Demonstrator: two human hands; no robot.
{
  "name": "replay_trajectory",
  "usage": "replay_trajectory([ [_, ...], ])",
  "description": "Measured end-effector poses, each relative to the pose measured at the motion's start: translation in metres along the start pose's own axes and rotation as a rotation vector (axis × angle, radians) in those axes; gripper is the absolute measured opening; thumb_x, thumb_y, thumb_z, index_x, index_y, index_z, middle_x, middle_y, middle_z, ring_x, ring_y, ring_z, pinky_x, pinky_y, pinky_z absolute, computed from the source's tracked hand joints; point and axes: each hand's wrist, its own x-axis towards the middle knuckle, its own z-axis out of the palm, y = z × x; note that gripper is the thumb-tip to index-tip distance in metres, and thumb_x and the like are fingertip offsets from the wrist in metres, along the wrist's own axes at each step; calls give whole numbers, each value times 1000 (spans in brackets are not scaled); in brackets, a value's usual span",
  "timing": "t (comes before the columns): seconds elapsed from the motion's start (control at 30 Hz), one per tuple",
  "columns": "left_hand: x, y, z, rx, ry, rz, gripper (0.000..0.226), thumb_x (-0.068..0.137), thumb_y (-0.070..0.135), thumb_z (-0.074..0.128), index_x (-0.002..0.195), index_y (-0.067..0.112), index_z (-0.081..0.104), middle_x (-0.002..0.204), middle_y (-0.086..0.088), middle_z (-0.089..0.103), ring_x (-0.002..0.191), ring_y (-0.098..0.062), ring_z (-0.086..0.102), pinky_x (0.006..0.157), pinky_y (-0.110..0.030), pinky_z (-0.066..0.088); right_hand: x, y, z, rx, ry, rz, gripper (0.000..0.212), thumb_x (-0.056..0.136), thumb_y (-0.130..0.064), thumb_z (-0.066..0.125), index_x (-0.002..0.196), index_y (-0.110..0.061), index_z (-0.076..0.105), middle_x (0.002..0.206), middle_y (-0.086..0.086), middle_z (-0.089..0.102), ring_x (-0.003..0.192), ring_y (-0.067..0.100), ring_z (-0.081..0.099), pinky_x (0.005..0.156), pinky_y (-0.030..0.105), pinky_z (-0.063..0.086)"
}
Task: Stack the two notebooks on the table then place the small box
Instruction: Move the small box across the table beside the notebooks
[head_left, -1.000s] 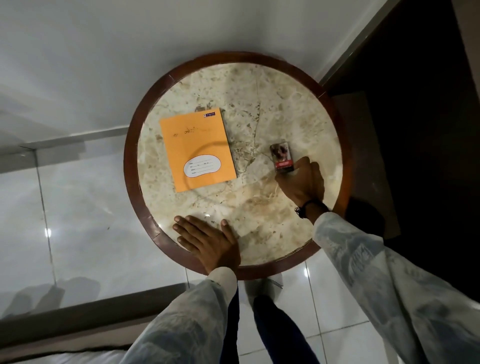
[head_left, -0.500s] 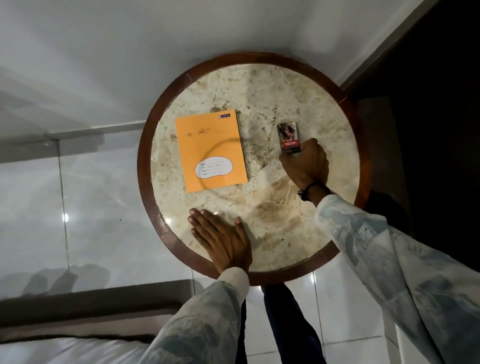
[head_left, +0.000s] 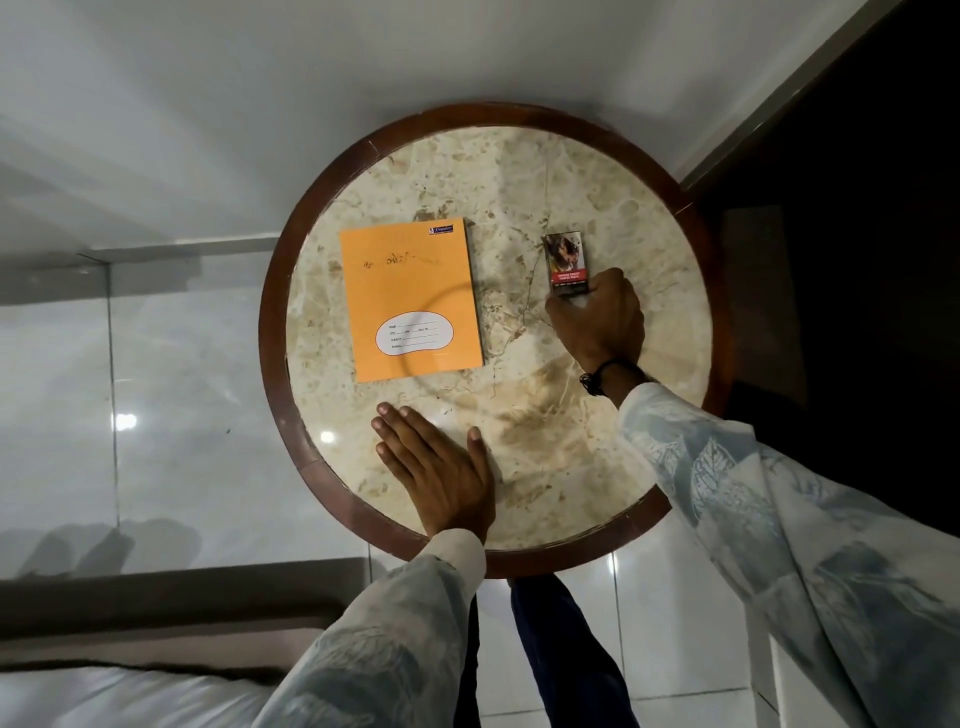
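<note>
An orange notebook with a white label lies flat on the left half of the round marble table; whether a second notebook lies under it I cannot tell. A small dark box with a red band sits on the right half. My right hand grips the box's near end with thumb and fingers. My left hand rests flat, palm down and fingers apart, on the table's near edge, just below the notebook.
The table has a dark wooden rim. A white wall stands behind it, with glossy floor tiles to the left. A dark doorway area is at the right. My legs stand below the table's near edge.
My right hand has slid the small box away from me across the table, farther up the right side. The left hand and the notebook stay put; the camera view shifted.
</note>
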Motion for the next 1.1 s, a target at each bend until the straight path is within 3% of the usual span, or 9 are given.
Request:
replay_trajectory([
  [0.43, -1, -1, 1, 11, -8, -5, 88, 106, 52, 33, 163, -9, 6, 173, -30, 1, 164, -45, 0, 134, -58, 12, -8, 2, -2, -24, -29, -29, 53, 75, -39, 74, 111, -4, 56, 115, 14, 62, 103, 34, 62, 75, 36, 46],
  [0.63, 1, -2, 2, 16, -14, -7, 88, 106, 55, 28, 163, -7, 4, 173, -30, -1, 164, -44, -2, 134, -57, 11, -7, 6, -6, -36, -69, -34, 52, 77, -22, 71, 122, -7, 51, 122, 16, 58, 107, 38, 61, 72, 31, 39],
  [0.73, 0, -3, 2, 11, -14, -5, 88, 105, 55, 28, 163, -7, 4, 174, -29, -1, 164, -44, -2, 134, -57, 11, -6, 7, -11, 56, -29, 38, 59, 81, -19, 66, 135, -8, 46, 131, 18, 55, 116, 40, 58, 81, 35, 44],
  [0.83, 0, -2, 1, 10, -17, -14, 88, 106, 54, 28, 163, -7, 4, 174, -29, -1, 164, -44, -2, 134, -58, 11, -9, 0, -9, 161, 8, 154, 58, 87, -36, 64, 133, -4, 47, 133, 20, 55, 118, 40, 57, 85, 36, 43],
  [0.93, -1, -1, 1, 12, -15, -15, 88, 106, 54, 30, 163, -8, 5, 173, -30, -1, 164, -45, -1, 134, -58, 12, -6, -10, -3, 230, -36, 299, 75, 81, -49, 70, 132, -3, 41, 133, 21, 54, 118, 42, 57, 92, 42, 48],
  [1.03, -1, -2, 2, 16, -4, -8, 88, 106, 53, 31, 163, -9, 6, 173, -31, 1, 163, -45, 1, 133, -58, 13, 6, -18, -3, 266, -81, 391, 90, 77, -49, 77, 141, -5, 32, 139, 23, 50, 125, 43, 53, 100, 46, 47],
  [1.1, 0, -2, 3, 25, 0, -4, 88, 106, 54, 31, 163, -9, 6, 173, -31, 1, 163, -45, 1, 133, -58, 13, 18, -20, -7, 280, -111, 390, 86, 76, -42, 81, 139, -5, 37, 139, 21, 52, 125, 41, 54, 102, 46, 49],
])
